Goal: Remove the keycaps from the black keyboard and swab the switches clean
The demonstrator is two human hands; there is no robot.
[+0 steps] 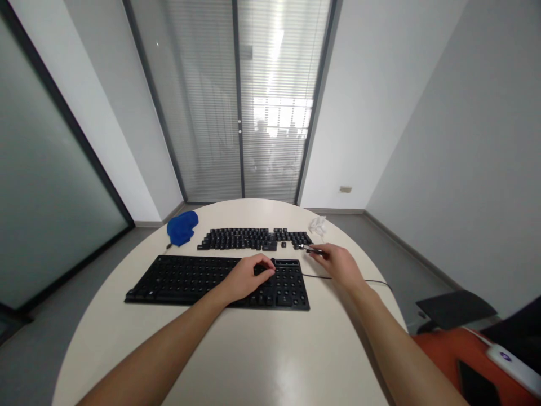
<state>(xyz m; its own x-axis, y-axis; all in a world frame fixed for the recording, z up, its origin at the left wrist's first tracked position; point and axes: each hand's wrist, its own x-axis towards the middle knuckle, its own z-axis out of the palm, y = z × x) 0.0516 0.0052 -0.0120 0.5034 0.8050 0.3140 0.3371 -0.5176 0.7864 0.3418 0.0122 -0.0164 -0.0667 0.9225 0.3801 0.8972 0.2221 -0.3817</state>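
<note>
A black keyboard (181,280) with most of its keycaps off lies across the table in front of me. Over its right half rests my left hand (247,276), thumb and forefinger curled into a pinch near the indicator panel (286,262); whatever is between the fingertips is too small to make out. My right hand (338,264) grips a slim tool (311,249) with a dark handle and shiny metal tip. That tip points left, beside the loose black keycaps (239,238), which are laid out in rows behind the keyboard. One keycap (283,245) sits apart in a gap.
A blue cloth item (182,228) lies at the back left of the round table (262,361), crumpled white tissue (318,225) at the back right. A black cable (376,281) runs off the right edge. An orange chair seat (443,355) holds a phone (477,383) and a white power strip (513,366).
</note>
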